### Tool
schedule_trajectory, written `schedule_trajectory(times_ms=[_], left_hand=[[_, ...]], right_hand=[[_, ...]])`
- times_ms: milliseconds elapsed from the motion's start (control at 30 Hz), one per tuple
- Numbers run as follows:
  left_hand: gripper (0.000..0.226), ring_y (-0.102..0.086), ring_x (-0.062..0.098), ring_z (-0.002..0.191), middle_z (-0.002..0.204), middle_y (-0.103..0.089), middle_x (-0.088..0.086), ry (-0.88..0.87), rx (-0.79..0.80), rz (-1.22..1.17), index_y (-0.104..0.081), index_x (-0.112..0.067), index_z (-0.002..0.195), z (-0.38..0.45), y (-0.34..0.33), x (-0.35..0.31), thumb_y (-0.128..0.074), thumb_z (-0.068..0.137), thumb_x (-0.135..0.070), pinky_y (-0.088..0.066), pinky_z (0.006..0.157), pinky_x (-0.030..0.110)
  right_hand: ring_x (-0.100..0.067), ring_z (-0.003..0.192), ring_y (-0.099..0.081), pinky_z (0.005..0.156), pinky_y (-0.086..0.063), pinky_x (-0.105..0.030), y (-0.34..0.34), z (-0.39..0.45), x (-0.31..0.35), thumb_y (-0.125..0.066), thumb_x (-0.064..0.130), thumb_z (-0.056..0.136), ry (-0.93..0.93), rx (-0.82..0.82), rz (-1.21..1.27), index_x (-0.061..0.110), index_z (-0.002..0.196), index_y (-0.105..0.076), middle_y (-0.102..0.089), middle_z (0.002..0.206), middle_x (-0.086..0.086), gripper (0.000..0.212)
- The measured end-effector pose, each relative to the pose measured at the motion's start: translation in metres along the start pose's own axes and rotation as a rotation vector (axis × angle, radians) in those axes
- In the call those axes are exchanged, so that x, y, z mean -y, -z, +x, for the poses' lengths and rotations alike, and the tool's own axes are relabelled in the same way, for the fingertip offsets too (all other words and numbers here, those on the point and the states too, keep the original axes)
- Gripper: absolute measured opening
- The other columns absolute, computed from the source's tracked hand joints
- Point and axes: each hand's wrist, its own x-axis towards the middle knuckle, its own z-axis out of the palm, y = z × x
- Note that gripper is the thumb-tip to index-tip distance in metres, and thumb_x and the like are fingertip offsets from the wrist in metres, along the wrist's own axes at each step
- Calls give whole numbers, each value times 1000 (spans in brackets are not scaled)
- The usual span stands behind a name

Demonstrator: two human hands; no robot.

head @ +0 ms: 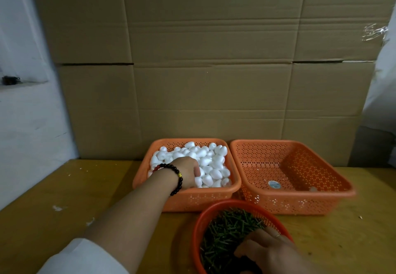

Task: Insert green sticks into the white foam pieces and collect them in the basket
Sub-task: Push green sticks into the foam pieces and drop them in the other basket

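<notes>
An orange square basket (233,184) at the table's back holds several white egg-shaped foam pieces (214,162). My left hand (187,172), with a dark bead bracelet on the wrist, reaches into it, fingers curled down among the foam; what they hold is hidden. To its right stands a second orange basket (300,203) with one pale piece (313,189) in its near right corner. Close to me, a round red basket (216,207) is full of short green sticks (227,228). My right hand (270,252) rests in the sticks, fingers bent down into them.
The baskets stand on a yellow wooden table (75,198) with small white crumbs on it. A tall cardboard sheet (203,70) stands upright right behind the baskets. A white wall is at the left.
</notes>
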Motion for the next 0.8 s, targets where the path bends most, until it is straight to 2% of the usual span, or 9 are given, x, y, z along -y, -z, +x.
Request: schedule_trajectory(times_ms=[33,100,200,233,333,433,633,700,800], left_hand=[[14,-26,26,141,147,-40,0,-1,2,-38,-58,-38,79,1,-1,0,-71,78,-35,-29,112,45],[17,-36,26,136,140,-48,4,-24,-1,-100,-59,-37,88,3,-4,3,-71,79,-30,-36,109,43],[20,-49,19,121,129,-57,0,-39,-8,-151,-58,-34,91,4,-5,6,-72,79,-24,-44,101,37],[21,-52,16,116,125,-59,-3,-48,-22,-151,-58,-35,93,4,-5,7,-70,80,-24,-45,99,35],[28,-53,11,116,124,-58,-11,-44,-151,-177,-57,-38,109,3,-5,9,-62,82,-32,-39,104,38],[40,-58,-1,92,103,-60,-16,-70,-224,-468,-55,-39,123,-9,-5,6,-62,86,-25,-48,86,23],[36,-57,-6,72,88,-66,-15,-112,-382,-860,-63,-31,109,-57,-12,-14,-73,79,-14,-43,61,7],[38,-58,-5,70,87,-69,-12,-132,-377,-991,-64,-33,103,-76,-19,-22,-76,76,-10,-45,60,8],[42,-64,6,78,94,-73,-8,-183,-291,-1243,-68,-31,105,-100,-23,-32,-76,76,-3,-51,67,17]], right_hand=[[3,83,-61,66,-56,-21,1,1,0,-69,69,56,10,-60,11,51,89,-64,-59,85,26,37],[7,82,-59,68,-54,-18,-3,2,1,-68,69,57,5,-19,0,50,86,-65,-58,83,27,35],[13,66,-55,54,-49,-8,-3,-2,2,-72,73,41,-7,-61,-21,51,70,-62,-54,69,30,38],[15,65,-54,55,-47,-6,-2,-2,3,-72,74,39,-9,-107,-28,51,68,-61,-54,68,30,38],[15,64,-54,54,-47,-5,0,-4,2,-73,75,38,-18,-129,-43,50,66,-61,-53,67,30,39],[14,64,-55,50,-47,-7,0,-5,-1,-75,73,38,-1,-144,-48,49,66,-61,-54,67,30,39],[9,61,-57,47,-47,-11,-1,-6,0,-75,72,42,3,-162,-47,50,67,-60,-54,68,30,36],[10,62,-57,47,-48,-10,-2,-4,0,-71,71,45,17,-154,-49,50,67,-61,-54,68,30,32],[12,64,-57,48,-48,-9,-4,-4,0,-69,69,45,28,-155,-28,49,67,-61,-54,68,30,31]])
